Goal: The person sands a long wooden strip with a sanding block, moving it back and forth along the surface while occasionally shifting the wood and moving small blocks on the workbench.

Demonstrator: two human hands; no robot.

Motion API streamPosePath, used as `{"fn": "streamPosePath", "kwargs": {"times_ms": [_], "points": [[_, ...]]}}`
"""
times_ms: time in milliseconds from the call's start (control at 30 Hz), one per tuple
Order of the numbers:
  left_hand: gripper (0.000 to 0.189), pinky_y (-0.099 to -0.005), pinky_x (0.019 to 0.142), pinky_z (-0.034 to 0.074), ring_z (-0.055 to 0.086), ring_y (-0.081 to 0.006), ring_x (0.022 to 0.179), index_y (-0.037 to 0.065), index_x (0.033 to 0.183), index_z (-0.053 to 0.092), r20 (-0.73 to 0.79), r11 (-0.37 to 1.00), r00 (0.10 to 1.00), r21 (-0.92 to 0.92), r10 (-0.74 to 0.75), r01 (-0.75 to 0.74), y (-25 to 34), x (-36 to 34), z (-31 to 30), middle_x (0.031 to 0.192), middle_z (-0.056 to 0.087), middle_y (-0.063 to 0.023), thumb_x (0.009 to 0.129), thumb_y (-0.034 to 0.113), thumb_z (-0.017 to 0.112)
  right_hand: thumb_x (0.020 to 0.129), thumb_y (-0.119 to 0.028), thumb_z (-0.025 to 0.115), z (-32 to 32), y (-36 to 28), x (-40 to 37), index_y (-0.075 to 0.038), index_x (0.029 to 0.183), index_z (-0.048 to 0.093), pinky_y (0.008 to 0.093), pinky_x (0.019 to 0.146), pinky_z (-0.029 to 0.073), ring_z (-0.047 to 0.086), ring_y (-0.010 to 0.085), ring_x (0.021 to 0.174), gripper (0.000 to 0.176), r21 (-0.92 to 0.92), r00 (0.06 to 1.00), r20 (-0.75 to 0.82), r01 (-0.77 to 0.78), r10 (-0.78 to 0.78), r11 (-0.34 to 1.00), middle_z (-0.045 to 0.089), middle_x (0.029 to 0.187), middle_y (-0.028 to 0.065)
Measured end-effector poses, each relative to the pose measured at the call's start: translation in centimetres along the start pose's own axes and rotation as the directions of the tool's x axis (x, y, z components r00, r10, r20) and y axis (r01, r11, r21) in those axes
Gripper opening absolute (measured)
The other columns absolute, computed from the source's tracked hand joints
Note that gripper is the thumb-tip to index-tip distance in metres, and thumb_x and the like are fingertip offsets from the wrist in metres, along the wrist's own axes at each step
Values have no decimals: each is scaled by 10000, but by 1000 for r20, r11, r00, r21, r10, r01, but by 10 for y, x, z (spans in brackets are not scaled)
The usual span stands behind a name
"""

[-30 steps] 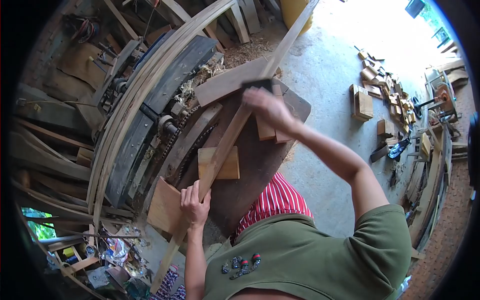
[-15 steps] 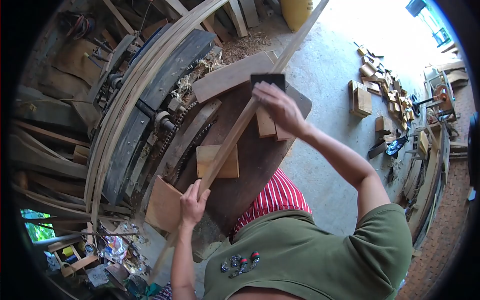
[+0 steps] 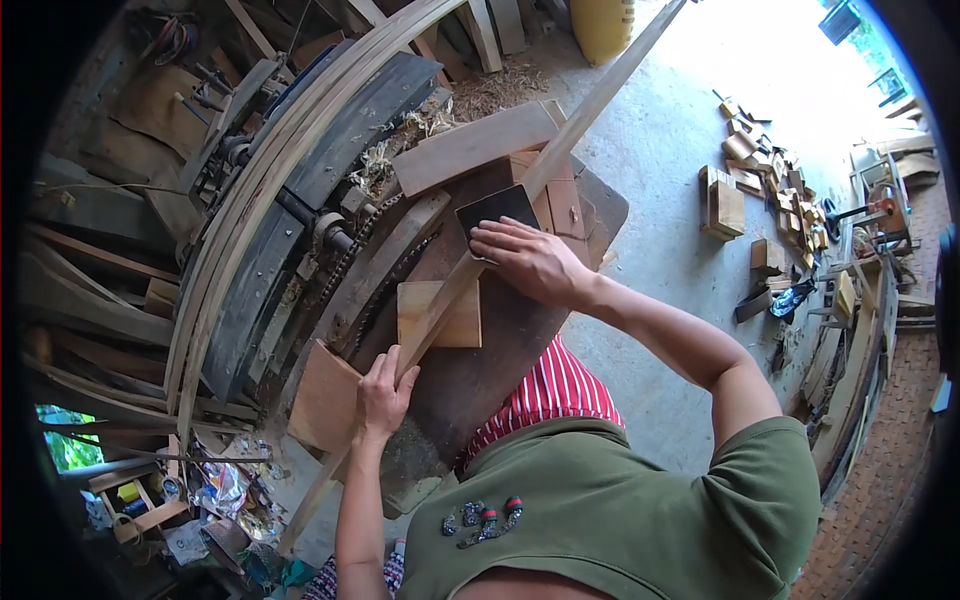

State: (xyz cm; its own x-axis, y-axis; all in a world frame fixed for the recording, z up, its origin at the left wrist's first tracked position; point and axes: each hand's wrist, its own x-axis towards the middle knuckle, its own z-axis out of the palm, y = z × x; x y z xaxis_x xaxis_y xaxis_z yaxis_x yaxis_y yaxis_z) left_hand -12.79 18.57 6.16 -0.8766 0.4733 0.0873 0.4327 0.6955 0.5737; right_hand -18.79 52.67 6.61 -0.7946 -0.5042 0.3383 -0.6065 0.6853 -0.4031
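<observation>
A long narrow wooden strip (image 3: 452,303) runs diagonally over a dark wooden bench top (image 3: 440,385). My left hand (image 3: 384,397) grips the strip near its lower part, thumb on one side and fingers on the other. Farther up, my right hand (image 3: 533,262) lies fairly flat with its fingers on a black square sheet (image 3: 497,213), which rests across the strip. Under the strip, between the hands, is a light wooden block (image 3: 462,325). Another block (image 3: 325,396) stands beside my left hand.
A thick board (image 3: 475,147) lies at the bench's far edge. Left of it are a chain (image 3: 352,262), a dark metal machine bed (image 3: 255,290) and long bent strips (image 3: 225,220). Wood offcuts (image 3: 725,207) lie on the floor at right. A yellow container (image 3: 602,28) stands at the top.
My right hand and the black sheet have slid down along the strip toward my left hand, and the sheet is now turned at an angle. My left hand keeps its grip.
</observation>
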Motion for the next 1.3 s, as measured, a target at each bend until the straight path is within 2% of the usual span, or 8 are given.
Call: {"fn": "streamPosePath", "kwargs": {"times_ms": [233,400,600,800,867,1000,1133,1300], "points": [[410,-463,771,495,604,-391,939,9,1212,566,-130,991,991,125,-25,41,14,-10,14,1000,596,-178,885,235,669,988,-227,508,-66,183,-20,-22,1251,605,422,1128,345,456,327,1327,347,-149,811,-425,-501,402,853,541,1377,150],[364,-448,849,439,544,-342,996,49,1091,608,-280,933,960,346,-2,103,14,-43,-15,1015,559,-139,907,362,632,945,-99,509,-53,180,-18,0,1211,616,422,1096,385,484,344,1296,303,-51,774,-460,-512,435,858,569,1336,169],[408,-492,834,403,525,-340,906,58,943,584,-228,936,952,242,-203,257,-6,-66,2,927,510,-129,949,463,539,840,-7,567,-19,55,-16,-84,1275,603,411,1161,328,458,256,1342,443,-16,989,-85,-125,124,992,535,1398,102],[602,-495,825,430,548,-364,976,75,1112,552,-280,828,958,521,-63,207,-22,-144,-20,1005,548,-155,841,611,594,947,-82,491,-67,162,-19,-47,1184,636,422,1022,456,554,344,1207,279,-97,816,-414,-481,404,872,606,1272,160],[563,-492,762,460,575,-396,922,67,1093,551,-258,845,926,393,-277,363,-32,-160,-22,977,569,-171,850,570,615,919,-56,494,-50,156,-12,-60,1194,637,409,1019,462,548,346,1216,310,-126,787,-447,-526,425,841,599,1294,150],[519,-484,663,475,622,-387,799,76,1020,587,-240,835,885,303,-399,459,-30,-149,-13,881,626,-140,753,486,757,807,-38,617,-2,56,-9,-94,1303,583,398,1160,331,452,263,1346,501,-73,988,-139,-75,65,995,527,1407,93],[444,-455,677,478,627,-385,791,55,906,632,-359,849,843,202,-400,489,-7,-139,-19,838,652,-143,663,357,848,832,-56,608,-21,32,-8,-118,1315,577,397,1161,331,452,248,1346,488,-70,998,65,-13,18,997,520,1414,86],[450,-439,689,496,644,-349,809,62,904,645,-354,848,813,92,-462,522,34,-97,-11,875,666,-115,661,373,860,917,-151,539,-41,158,-3,-57,1174,638,402,975,483,569,329,1175,291,-39,785,-446,-497,430,867,633,1231,128]]}}
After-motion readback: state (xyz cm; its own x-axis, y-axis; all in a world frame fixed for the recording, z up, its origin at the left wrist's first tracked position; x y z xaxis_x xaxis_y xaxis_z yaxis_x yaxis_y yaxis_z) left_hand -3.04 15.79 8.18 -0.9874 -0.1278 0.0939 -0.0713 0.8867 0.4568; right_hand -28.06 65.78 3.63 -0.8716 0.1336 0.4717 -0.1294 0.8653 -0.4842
